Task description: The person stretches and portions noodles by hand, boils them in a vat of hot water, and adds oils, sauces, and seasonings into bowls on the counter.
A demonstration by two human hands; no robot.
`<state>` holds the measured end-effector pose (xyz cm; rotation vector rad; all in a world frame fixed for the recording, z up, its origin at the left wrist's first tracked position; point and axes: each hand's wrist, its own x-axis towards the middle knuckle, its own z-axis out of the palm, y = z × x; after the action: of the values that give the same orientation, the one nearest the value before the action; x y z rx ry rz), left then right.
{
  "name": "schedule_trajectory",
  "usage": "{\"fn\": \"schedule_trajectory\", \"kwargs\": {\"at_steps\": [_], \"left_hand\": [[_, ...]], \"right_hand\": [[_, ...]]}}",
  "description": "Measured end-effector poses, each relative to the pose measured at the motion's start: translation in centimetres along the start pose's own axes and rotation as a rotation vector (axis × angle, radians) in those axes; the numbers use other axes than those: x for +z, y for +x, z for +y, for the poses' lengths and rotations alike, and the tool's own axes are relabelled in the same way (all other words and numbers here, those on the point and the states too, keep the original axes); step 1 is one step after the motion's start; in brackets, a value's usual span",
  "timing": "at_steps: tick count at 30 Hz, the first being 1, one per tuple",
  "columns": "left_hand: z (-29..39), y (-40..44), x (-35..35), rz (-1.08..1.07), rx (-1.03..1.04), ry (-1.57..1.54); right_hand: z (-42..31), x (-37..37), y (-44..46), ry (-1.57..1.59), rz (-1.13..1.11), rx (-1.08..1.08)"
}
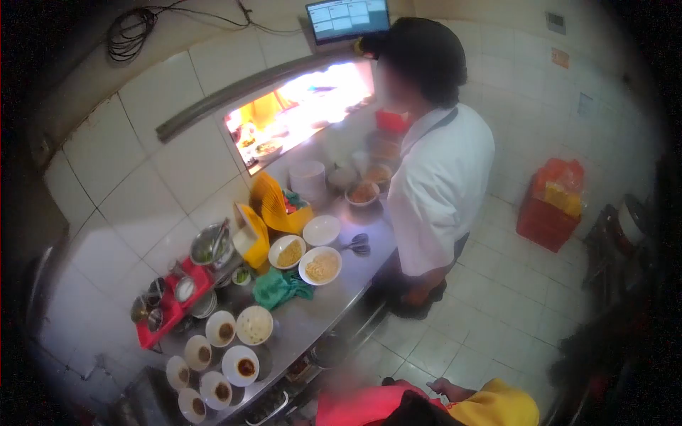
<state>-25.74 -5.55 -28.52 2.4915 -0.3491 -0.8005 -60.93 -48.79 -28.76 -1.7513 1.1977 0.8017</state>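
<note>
At the bottom edge, my right hand (452, 390) comes out of a yellow sleeve (501, 403) and is held low in front of my body, over the tiled floor. Its fingers look curled closed; whether something small sits in them is too unclear to tell. A red sleeve (359, 406) shows to its left, with a hazy patch above it, and no left hand can be made out. Nearest on the steel counter (316, 321) are white bowls, one with dark sauce (246, 367) and one with brown seasoning (222, 392). Neither is touched.
A co-worker in a white coat (444, 177) stands at the counter's far end. Bowls of noodles (321, 266), a green cloth (284, 287), yellow holders (273, 206) and a red tray (174, 312) line the counter. A red bin (545, 221) stands on the floor by the right wall.
</note>
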Motion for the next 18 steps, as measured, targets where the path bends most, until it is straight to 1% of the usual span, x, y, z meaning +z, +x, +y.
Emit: {"fn": "schedule_trajectory", "kwargs": {"at_steps": [6,8,11,14,18], "left_hand": [[0.0,0.0,0.2,0.001,-0.005,0.003],[-0.2,0.3,0.1,0.005,-0.006,0.002],[0.0,0.5,0.0,0.010,-0.001,0.001],[-0.2,0.7,0.1,0.013,0.001,0.002],[0.0,0.2,0.1,0.017,-0.007,0.008]], "right_hand": [[-1.2,0.2,0.2,-0.031,-0.005,0.002],[-1.5,-0.2,1.0,-0.139,-0.030,-0.110],[-2.7,-1.0,0.2,-0.076,0.007,-0.089],[-2.7,-1.0,1.2,-0.159,0.056,-0.132],[-2.4,-0.7,0.9,-0.119,0.067,-0.098]]}}
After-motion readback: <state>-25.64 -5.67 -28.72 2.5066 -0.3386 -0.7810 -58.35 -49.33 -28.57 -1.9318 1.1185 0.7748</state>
